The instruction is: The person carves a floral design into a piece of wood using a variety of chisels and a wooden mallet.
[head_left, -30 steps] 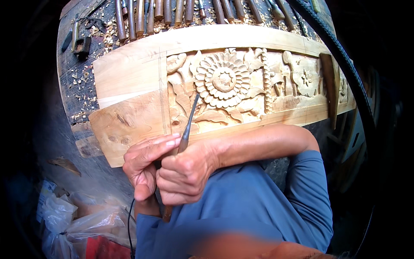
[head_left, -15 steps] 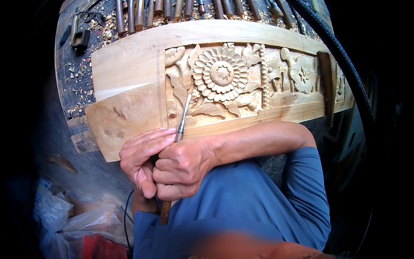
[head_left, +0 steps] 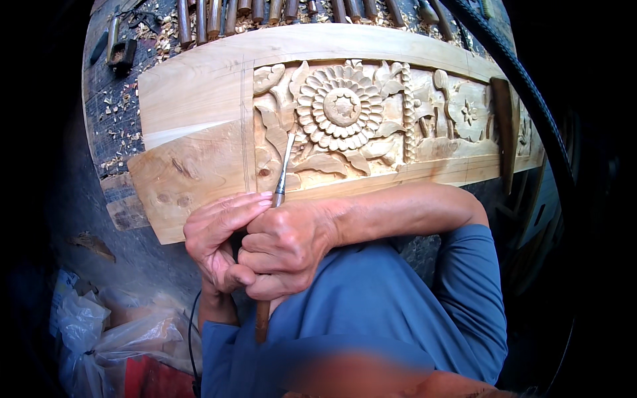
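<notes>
My right hand point(head_left: 282, 249) is closed round the wooden handle of a chisel point(head_left: 284, 166), whose steel blade points up to the carved leaves just left and below a large carved flower point(head_left: 342, 106). My left hand point(head_left: 219, 242) is beside it, its fingers pressed together at the upper handle, fingertips by the ferrule, thumb bent against my right hand. The pale wooden board point(head_left: 189, 99) lies across the bench, with relief leaves, a beaded strip and smaller flowers, and a pencil-lined plain left end.
The scuffed bench point(head_left: 113, 146) holds wood shavings, a row of wooden-handled tools point(head_left: 212, 20) and a dark tool point(head_left: 123, 56). A dark wooden piece point(head_left: 505, 132) crosses the board's right part. A black braided cord point(head_left: 517, 66) arcs at right. Plastic bags point(head_left: 113, 331) lie at lower left.
The blade tip has shifted slightly left against the carving since a second ago. My left thumb has curled further in. The board sits higher in the view.
</notes>
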A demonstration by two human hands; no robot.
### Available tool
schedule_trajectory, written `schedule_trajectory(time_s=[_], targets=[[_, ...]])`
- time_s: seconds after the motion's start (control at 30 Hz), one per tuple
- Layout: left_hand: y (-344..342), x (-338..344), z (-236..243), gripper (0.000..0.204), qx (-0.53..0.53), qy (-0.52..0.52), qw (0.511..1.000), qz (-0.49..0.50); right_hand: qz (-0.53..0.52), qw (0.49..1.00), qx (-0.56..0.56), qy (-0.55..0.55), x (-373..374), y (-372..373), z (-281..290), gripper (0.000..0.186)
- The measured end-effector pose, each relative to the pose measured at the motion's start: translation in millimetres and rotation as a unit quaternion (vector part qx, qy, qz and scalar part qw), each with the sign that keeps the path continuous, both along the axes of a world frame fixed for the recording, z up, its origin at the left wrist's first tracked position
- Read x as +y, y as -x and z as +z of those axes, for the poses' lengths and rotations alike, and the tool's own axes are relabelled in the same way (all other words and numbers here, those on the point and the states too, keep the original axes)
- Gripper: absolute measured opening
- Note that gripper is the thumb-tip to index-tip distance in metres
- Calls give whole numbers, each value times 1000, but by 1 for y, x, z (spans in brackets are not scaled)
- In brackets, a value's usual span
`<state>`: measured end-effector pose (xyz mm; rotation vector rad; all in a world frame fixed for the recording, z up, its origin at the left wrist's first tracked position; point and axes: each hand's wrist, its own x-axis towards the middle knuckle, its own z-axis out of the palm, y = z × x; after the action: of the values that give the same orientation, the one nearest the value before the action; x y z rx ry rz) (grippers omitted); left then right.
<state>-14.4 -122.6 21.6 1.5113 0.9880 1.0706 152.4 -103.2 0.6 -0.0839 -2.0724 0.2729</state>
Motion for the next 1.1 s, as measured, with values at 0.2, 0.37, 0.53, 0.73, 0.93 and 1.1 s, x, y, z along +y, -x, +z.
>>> schedule_trajectory(time_s=[0.2,0.37,0.53,0.73,0.93,1.1], targets=[[3,1,2,93,14,2,1000,-9,5,1000,-13,2,0,1,0,33],[4,1,0,89,25,-1,1000,-17,6,1000,-18,14,-2,0,-4,32],[6,1,-1,87,22,11,1000,-19,-3,999,23,44,1,5,0,32],[1,0,7,83,69,19,997,8,-21,1000,-3,12,-3,6,-7,33],[3,3,3,81,67,18,998,-1,-15,1000,-15,-20,0,5,-18,34],[2,4,2,87,55,17,998,-4,-5,1000,-21,13,8,0,-7,34]])
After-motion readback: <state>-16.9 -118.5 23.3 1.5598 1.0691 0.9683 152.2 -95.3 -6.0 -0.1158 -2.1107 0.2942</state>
